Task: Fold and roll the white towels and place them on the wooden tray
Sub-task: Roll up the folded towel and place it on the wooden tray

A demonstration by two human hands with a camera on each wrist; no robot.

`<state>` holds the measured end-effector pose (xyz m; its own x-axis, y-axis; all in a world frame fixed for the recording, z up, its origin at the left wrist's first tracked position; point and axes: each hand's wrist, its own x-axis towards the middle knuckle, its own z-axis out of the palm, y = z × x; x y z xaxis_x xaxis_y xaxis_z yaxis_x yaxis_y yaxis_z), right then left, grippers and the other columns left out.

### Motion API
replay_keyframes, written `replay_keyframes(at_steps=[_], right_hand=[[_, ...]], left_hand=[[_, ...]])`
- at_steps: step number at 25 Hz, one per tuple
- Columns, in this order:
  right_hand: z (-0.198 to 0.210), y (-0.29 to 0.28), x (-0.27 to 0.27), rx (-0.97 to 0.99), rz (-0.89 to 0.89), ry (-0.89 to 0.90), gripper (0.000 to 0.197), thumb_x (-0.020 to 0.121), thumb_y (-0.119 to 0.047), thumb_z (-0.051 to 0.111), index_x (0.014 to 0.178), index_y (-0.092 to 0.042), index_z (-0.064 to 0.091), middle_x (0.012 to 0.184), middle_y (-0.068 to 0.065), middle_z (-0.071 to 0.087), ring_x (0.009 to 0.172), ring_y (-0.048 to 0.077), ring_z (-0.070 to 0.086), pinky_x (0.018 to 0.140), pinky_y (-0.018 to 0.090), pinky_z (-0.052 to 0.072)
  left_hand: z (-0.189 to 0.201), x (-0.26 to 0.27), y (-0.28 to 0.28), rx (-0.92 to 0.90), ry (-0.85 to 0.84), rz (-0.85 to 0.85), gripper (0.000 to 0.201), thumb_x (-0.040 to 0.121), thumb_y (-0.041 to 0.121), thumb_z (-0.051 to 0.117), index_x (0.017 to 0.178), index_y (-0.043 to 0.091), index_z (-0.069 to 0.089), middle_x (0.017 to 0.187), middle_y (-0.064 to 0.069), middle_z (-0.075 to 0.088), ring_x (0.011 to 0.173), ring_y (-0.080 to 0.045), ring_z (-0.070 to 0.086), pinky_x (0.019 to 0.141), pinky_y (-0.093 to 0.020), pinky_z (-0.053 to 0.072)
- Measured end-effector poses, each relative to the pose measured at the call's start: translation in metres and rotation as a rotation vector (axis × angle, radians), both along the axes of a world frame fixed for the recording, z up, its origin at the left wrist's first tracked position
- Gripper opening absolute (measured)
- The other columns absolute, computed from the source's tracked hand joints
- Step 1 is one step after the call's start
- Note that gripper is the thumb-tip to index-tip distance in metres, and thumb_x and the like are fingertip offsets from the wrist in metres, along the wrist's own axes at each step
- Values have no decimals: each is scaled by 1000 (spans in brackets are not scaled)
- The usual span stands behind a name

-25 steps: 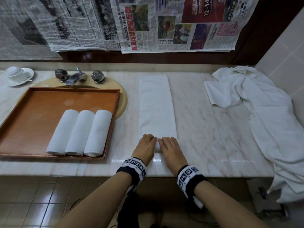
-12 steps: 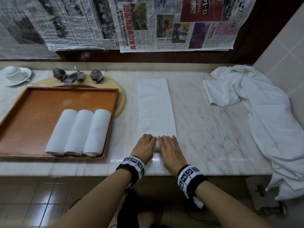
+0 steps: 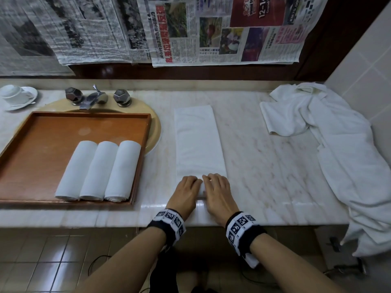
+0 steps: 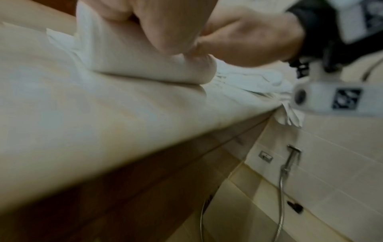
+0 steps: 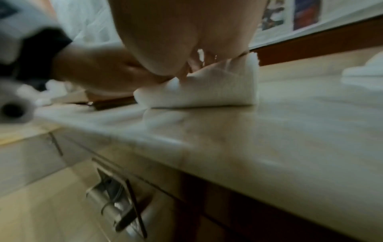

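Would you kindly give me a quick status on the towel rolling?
Left hand and right hand both grip the folded towel at its near end. Three rolled towels on wooden tray. Nothing in the way.

a folded white towel strip (image 3: 197, 142) is lying lengthwise on the pale marble counter (image 3: 264, 166), right of the brown wooden tray (image 3: 53, 132) that is holding three rolled white towels (image 3: 99, 170). a heap of loose white towels (image 3: 330, 132) is lying far right.
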<state>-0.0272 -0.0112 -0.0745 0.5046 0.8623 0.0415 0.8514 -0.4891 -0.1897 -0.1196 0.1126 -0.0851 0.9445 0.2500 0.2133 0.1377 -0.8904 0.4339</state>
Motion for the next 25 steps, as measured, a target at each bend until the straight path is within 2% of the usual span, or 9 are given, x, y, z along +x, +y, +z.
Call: replay_keyframes(at_steps=[3, 8, 10, 13, 16, 18, 20, 22, 25], right_hand=[[-4, -8, -6, -51, 7, -50, 59, 76, -15, 56, 133, -1, 47, 124, 17, 51, 116, 34, 45, 108, 57, 36], [7, 2, 21, -27, 93, 21, 53, 79, -9, 32, 126, -7, 56, 118, 7, 60, 109, 27, 57, 107, 43, 36], [12, 6, 29, -48, 144, 72, 47, 84, -6, 37, 128, -10, 54, 118, 5, 60, 109, 28, 55, 102, 38, 33], [13, 6, 30, -84, 160, 137, 42, 92, -7, 42, 133, -14, 48, 123, 2, 56, 113, 25, 48, 103, 36, 30], [8, 5, 22, 32, 94, 58, 31, 92, -10, 43, 120, -11, 56, 115, 7, 55, 104, 25, 46, 98, 36, 35], [2, 1, 18, 113, 65, -16, 31, 92, -16, 38, 114, -8, 59, 111, 8, 56, 99, 24, 47, 95, 35, 38], [-1, 2, 18, 127, 46, -20, 34, 90, -16, 35, 110, -9, 61, 103, 5, 60, 92, 24, 53, 91, 35, 43], [5, 11, 24, 94, 21, 35, 29, 87, -9, 40, 104, -11, 63, 96, 4, 61, 89, 26, 57, 87, 36, 44], [17, 24, 30, -73, 10, 135, 25, 91, -6, 44, 110, -13, 58, 109, 4, 60, 104, 26, 52, 93, 35, 34]], left_hand=[[9, 18, 11, -13, 107, 18, 28, 76, -2, 58, 102, 3, 64, 99, -13, 59, 90, -31, 56, 81, -40, 50], [4, 4, -9, -22, 16, 108, 53, 71, -9, 51, 123, 0, 56, 119, -16, 55, 110, -28, 46, 100, -38, 44], [-1, -2, -12, 14, -25, 90, 57, 68, -13, 59, 124, -2, 54, 120, -17, 54, 112, -30, 47, 101, -40, 45], [-5, -8, -14, 18, -53, 77, 56, 68, -13, 60, 122, -2, 53, 116, -17, 54, 107, -32, 49, 98, -41, 45], [-3, -5, -9, 24, -34, 51, 40, 78, 1, 45, 116, 0, 57, 109, -16, 59, 101, -27, 49, 95, -33, 40], [5, 4, 2, 2, 21, 37, 38, 77, 8, 39, 107, 3, 62, 100, -12, 62, 93, -26, 53, 87, -32, 45], [12, 14, 10, -17, 89, 41, 37, 74, 5, 39, 101, 3, 64, 95, -12, 62, 86, -30, 58, 79, -38, 51], [16, 15, 5, -17, 96, 73, 39, 73, 1, 42, 106, 2, 63, 101, -14, 61, 92, -32, 57, 84, -42, 51], [10, -3, -12, 26, 14, 78, 47, 75, -1, 44, 121, 2, 54, 116, -16, 57, 108, -29, 49, 97, -38, 47]])
